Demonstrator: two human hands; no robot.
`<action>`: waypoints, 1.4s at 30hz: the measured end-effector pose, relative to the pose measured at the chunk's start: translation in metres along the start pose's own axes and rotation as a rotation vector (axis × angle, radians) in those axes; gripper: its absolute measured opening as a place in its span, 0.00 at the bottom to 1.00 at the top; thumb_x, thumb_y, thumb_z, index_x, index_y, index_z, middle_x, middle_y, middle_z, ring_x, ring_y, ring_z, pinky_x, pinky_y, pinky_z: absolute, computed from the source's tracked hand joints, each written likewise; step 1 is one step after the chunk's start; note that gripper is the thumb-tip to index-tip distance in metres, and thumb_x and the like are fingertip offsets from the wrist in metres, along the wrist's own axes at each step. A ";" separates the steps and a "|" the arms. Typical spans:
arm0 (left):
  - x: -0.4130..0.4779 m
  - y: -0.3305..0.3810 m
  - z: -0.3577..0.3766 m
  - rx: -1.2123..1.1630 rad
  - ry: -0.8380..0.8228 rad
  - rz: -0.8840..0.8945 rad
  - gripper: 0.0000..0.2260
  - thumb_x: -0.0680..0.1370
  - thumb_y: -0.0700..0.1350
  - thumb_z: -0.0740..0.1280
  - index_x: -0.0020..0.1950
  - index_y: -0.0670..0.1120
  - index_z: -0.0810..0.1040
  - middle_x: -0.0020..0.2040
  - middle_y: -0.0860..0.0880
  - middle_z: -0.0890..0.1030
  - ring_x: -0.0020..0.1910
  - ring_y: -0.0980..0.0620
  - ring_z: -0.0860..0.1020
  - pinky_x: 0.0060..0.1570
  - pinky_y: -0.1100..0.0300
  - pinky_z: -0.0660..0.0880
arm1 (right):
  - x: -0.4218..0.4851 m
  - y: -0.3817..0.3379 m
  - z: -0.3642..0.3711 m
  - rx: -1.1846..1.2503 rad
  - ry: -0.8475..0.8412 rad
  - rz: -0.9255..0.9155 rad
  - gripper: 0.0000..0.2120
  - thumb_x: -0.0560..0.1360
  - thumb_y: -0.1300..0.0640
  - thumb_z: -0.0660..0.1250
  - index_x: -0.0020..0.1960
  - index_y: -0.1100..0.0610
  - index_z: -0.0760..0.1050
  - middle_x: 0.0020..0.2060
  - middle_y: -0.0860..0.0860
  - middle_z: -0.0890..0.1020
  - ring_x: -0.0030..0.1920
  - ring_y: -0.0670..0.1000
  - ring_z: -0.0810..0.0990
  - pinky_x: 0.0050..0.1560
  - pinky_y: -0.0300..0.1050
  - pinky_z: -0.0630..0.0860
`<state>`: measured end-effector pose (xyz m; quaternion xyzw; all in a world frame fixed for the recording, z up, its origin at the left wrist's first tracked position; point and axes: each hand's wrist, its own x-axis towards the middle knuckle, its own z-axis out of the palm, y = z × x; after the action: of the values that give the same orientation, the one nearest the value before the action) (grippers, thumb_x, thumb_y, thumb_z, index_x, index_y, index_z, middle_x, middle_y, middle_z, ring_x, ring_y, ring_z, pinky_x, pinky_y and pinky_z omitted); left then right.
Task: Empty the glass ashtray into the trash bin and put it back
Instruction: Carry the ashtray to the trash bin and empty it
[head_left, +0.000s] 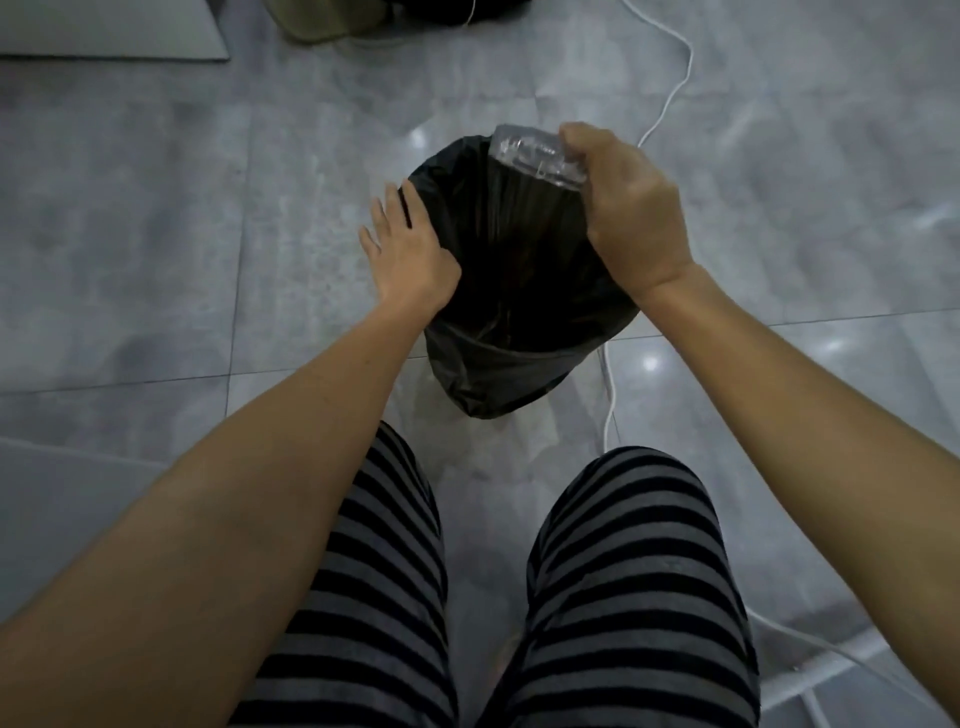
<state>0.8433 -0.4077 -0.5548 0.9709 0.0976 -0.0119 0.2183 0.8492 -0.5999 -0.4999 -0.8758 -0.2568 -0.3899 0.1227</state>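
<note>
The clear glass ashtray (535, 158) is tipped on its side over the far rim of the trash bin, and my right hand (631, 213) grips it from the right. The trash bin (498, 379) stands on the grey tiled floor in front of my knees, lined with a black plastic bag that folds over its rim. My left hand (408, 249) rests on the bin's left rim, thumb hooked inside the bag and fingers spread outside. The inside of the bin is dark and its contents cannot be made out.
A white cable (675, 88) runs across the floor from the top, past the bin's right side and on toward the lower right. A flat grey panel (111, 31) lies at the top left. A greenish object (332, 21) sits at the top centre.
</note>
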 end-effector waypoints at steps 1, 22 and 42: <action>-0.002 0.001 0.003 0.014 -0.003 0.011 0.35 0.76 0.39 0.60 0.79 0.40 0.45 0.80 0.41 0.47 0.78 0.39 0.44 0.76 0.42 0.44 | -0.001 0.002 -0.001 -0.041 -0.007 -0.079 0.12 0.75 0.67 0.62 0.57 0.59 0.72 0.41 0.57 0.84 0.41 0.59 0.83 0.29 0.48 0.81; -0.004 0.003 0.013 0.193 -0.005 0.036 0.35 0.77 0.42 0.61 0.78 0.38 0.45 0.80 0.41 0.46 0.78 0.38 0.42 0.77 0.41 0.43 | -0.056 0.018 -0.012 -0.354 -0.300 -0.333 0.12 0.79 0.67 0.60 0.48 0.55 0.79 0.39 0.47 0.83 0.38 0.48 0.83 0.20 0.40 0.70; -0.015 0.012 0.000 -0.065 -0.138 0.643 0.40 0.74 0.45 0.67 0.79 0.43 0.46 0.80 0.45 0.54 0.79 0.45 0.53 0.77 0.42 0.46 | -0.009 -0.008 -0.014 0.730 -0.486 1.205 0.13 0.77 0.68 0.60 0.53 0.52 0.69 0.53 0.53 0.81 0.46 0.55 0.85 0.31 0.60 0.83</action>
<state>0.8305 -0.4206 -0.5487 0.9414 -0.2288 -0.0051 0.2476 0.8309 -0.6021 -0.4969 -0.8300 0.1348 0.0597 0.5379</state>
